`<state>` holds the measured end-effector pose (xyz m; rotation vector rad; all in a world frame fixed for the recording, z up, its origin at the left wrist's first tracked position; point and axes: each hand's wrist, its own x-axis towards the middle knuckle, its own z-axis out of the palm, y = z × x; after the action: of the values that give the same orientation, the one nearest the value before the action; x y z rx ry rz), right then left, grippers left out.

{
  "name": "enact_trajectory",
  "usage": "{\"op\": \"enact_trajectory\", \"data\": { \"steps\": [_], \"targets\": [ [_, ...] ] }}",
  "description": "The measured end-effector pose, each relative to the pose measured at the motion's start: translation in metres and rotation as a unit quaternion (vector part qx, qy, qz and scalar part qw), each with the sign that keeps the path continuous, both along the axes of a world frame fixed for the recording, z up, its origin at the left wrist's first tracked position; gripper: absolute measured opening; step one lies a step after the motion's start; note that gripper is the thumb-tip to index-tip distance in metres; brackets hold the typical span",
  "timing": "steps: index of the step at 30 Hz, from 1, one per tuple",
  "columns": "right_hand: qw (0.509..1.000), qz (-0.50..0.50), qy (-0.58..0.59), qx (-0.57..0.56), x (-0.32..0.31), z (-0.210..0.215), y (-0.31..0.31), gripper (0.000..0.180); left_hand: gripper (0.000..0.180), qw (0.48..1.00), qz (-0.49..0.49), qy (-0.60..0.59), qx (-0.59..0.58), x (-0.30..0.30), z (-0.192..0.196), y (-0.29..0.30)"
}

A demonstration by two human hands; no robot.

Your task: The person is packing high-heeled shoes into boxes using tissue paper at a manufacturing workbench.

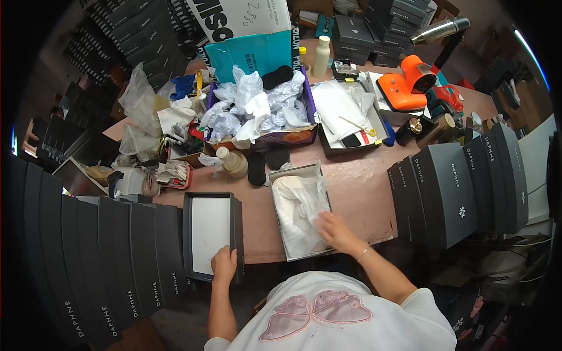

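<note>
Left hand (224, 263): fingers curled over near edge of upturned black box lid (211, 235), gripping it. Right hand (335, 229): flat, open, pressing white tissue wrap (300, 210) inside open shoe box (296, 212) on pink table (357, 193). Contents wrapped; box not yet lidded. Closed black boxes (111, 263) ranked at left, more at right (462, 190). Beyond: tan bottle (233, 162), purple tray of crumpled paper (257, 108), orange tool (410, 82). Clutter crowds far table.

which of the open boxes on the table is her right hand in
The grey box lined with white tissue paper, nearest the table's front edge; the right hand presses into its paper. The left hand holds an upturned black lid.
</note>
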<state>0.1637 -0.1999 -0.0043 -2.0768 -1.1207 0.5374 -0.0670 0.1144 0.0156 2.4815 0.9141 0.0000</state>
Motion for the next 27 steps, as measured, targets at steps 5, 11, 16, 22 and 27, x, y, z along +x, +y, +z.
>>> {"op": "enact_trajectory", "data": {
  "steps": [5, 11, 16, 22, 27],
  "targets": [
    [0.994, 0.078, -0.075, 0.012, -0.056, -0.031, 0.044, 0.035, 0.016, 0.977, -0.012, -0.171, -0.125, 0.025, 0.138, -0.031],
    [0.996, 0.081, -0.041, -0.014, -0.044, -0.045, 0.022, 0.042, 0.028, 0.707, -0.068, -0.362, -0.604, 0.163, 0.130, -0.121],
    [0.944, 0.197, 0.262, -0.033, -0.071, 0.061, 0.001, 0.047, 0.040, 0.580, 0.194, -0.280, -0.740, 0.197, 0.002, -0.161],
    [0.955, -0.184, 0.233, -0.019, -0.022, 0.035, -0.056, 0.050, 0.042, 0.864, 0.131, -0.122, -0.471, 0.100, -0.039, -0.104],
    [0.910, -0.297, 0.285, 0.047, 0.005, -0.038, 0.002, 0.060, 0.057, 0.975, -0.037, 0.047, -0.213, 0.120, -0.018, -0.067]
  ]
}}
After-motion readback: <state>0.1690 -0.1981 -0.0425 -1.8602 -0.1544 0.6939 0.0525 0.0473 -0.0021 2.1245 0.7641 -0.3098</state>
